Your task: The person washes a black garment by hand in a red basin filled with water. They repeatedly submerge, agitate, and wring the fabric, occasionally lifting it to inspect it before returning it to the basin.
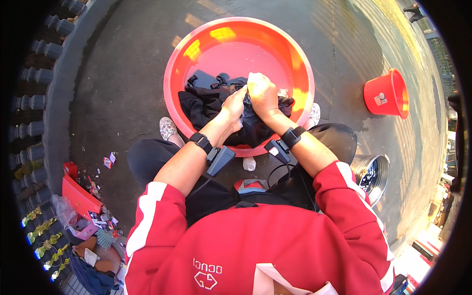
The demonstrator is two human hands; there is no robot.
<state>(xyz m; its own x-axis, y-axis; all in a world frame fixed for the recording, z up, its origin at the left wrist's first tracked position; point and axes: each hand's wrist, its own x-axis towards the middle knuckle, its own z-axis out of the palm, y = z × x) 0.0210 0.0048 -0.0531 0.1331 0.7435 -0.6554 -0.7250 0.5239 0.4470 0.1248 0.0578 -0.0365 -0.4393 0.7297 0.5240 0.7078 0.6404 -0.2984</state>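
Observation:
A large round red plastic basin (173,121) stands on the ground between my knees, with shallow water in it. Wet dark cloth (206,107) lies bunched in its near half. My left hand (236,107) is closed on part of the cloth, with some suds along the palm. Right beside it my right hand (261,96) is curled into a fist on the same cloth; the two hands touch or nearly touch at the fingertips. Much of what the fingers grip is hidden. Both wrists wear black straps with small dark devices.
To the right stand a red bucket (381,94) and a metal pail (381,184) with dark patterned contents. A small clear plastic container (249,164) is by the basin's near edge. Litter and a red box (79,195) lie lower left, beside a balustrade. A person is far off, upper right.

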